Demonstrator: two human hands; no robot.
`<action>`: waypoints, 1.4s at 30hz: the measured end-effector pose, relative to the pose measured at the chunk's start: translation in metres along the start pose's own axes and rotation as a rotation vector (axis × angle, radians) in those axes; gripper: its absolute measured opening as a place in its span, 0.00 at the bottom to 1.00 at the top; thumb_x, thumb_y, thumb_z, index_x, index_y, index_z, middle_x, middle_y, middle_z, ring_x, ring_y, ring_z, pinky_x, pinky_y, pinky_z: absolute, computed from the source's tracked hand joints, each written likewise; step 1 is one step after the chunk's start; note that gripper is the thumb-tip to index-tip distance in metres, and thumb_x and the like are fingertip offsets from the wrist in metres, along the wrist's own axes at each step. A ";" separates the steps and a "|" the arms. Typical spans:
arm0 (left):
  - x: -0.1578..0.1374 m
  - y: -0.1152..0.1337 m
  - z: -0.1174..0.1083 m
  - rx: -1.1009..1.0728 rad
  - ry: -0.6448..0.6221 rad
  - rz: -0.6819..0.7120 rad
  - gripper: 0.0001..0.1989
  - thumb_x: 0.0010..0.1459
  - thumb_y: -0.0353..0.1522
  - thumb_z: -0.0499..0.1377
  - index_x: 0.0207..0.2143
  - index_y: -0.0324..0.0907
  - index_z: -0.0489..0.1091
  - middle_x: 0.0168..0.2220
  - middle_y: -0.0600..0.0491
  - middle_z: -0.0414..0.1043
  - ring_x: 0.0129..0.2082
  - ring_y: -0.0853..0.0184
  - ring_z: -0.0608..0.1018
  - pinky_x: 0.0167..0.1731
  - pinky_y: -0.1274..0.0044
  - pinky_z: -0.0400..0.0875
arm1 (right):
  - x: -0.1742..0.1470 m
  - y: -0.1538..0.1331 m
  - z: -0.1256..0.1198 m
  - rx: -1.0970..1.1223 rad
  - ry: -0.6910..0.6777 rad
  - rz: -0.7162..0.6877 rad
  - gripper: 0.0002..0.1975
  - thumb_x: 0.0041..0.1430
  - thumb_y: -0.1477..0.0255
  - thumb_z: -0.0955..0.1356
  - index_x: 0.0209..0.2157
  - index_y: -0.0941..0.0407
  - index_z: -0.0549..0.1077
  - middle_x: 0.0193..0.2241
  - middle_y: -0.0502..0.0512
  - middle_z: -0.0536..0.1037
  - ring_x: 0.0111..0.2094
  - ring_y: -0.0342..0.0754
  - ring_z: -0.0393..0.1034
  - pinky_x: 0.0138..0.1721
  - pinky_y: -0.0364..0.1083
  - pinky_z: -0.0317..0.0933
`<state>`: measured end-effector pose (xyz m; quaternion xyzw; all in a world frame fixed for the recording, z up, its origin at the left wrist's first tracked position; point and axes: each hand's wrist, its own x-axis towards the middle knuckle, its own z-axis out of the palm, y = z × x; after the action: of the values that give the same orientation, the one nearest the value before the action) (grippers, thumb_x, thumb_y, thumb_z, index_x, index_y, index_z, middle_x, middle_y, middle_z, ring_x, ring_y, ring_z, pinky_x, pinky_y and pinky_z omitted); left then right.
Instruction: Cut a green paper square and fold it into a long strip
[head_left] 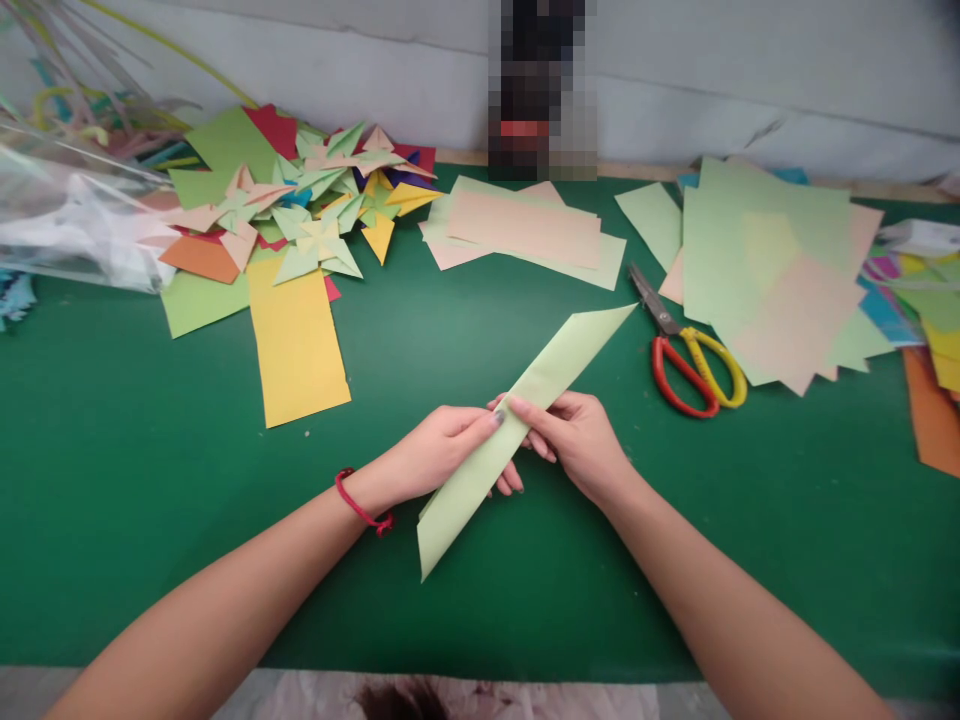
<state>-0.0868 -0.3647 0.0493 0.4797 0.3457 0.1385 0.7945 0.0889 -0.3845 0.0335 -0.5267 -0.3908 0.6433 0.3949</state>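
A folded strip of light green paper [540, 365] slants between my hands above the green table, its ends cut or folded to points. My left hand [457, 445] pinches it near the middle, thumb on top and fingers curled underneath. From the other side my right hand [581, 440] grips the same paper, its thumb pressed on the fold and its other fingers partly hidden below. Right of the paper's upper tip lie scissors [686, 350] with one red and one yellow handle.
Folded paper stars [319, 240] are heaped at the back left beside a clear plastic bag [82, 220]. A yellow paper sheet [300, 345] lies in front of them. Pale paper strips [525, 230] rest at the back centre, and stacked paper sheets [772, 260] at the right.
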 end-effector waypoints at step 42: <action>0.003 -0.006 0.007 0.017 -0.026 -0.008 0.18 0.63 0.40 0.47 0.41 0.37 0.71 0.33 0.46 0.77 0.31 0.65 0.79 0.33 0.74 0.75 | 0.004 -0.002 0.009 0.024 0.106 -0.065 0.14 0.52 0.61 0.69 0.26 0.58 0.77 0.29 0.57 0.80 0.09 0.32 0.51 0.10 0.38 0.48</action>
<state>-0.0805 -0.3701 0.0452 0.4868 0.3387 0.1260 0.7953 0.0793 -0.3811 0.0348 -0.5423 -0.3785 0.6062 0.4418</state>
